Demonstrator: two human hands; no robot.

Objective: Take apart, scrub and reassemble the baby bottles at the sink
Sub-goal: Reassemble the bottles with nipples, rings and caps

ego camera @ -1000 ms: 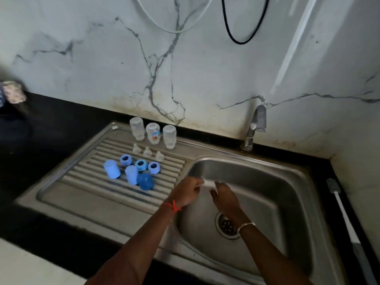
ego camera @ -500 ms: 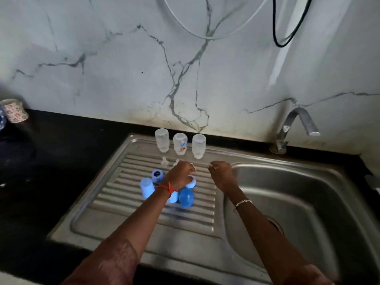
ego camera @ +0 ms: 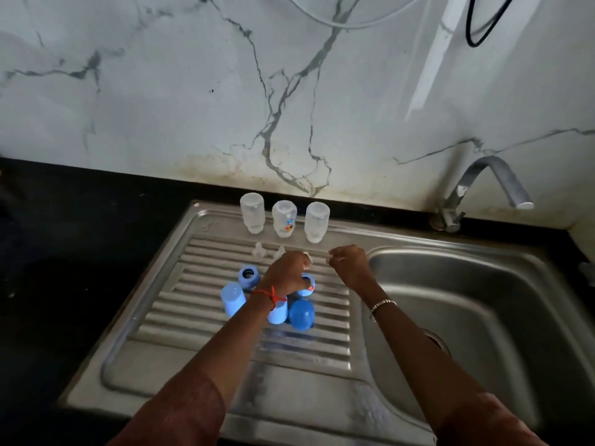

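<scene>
Three clear bottles [ego camera: 284, 218] stand upside down in a row at the back of the drainboard [ego camera: 199, 358]. Two clear teats [ego camera: 258, 251] lie just in front of them. A blue ring [ego camera: 248, 275], two light blue caps [ego camera: 232, 299] and a darker blue cap [ego camera: 301, 314] sit mid-board. My left hand [ego camera: 288, 273] is over this group, its curled fingers round another blue ring [ego camera: 307, 286]. A third teat [ego camera: 308, 256] shows at its fingertips. My right hand [ego camera: 349, 263], beside the basin rim, pinches a small pale thing [ego camera: 331, 259] too small to identify.
The steel basin [ego camera: 483, 317] lies to the right, with the drain [ego camera: 438, 341] partly behind my right forearm. A bent tap [ego camera: 492, 185] rises at the back right. Black counter [ego camera: 80, 252] surrounds the sink, with the marble wall behind.
Both hands left the basin and moved left onto the drainboard. My left hand came down on the blue rings, and my right hand stopped next to it.
</scene>
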